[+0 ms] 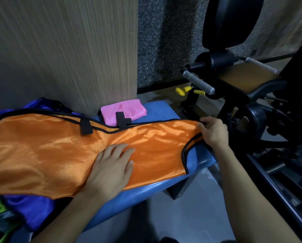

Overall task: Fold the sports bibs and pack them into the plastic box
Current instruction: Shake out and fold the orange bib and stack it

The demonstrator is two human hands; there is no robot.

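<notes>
Lying spread across the blue desk [147, 190], the orange bib [58, 151] is pressed flat by the left hand [109, 171], its fingers straight. The right hand [213, 132] pinches the bib's far right corner at the black trim. A folded pink bib [123, 109] sits just beyond, against the wooden panel [62, 50].

I see 1 spread bib [58, 151] across the bench [164, 106], a folded bib [123, 109] behind it, gym machine [243, 85] to the right.
</notes>
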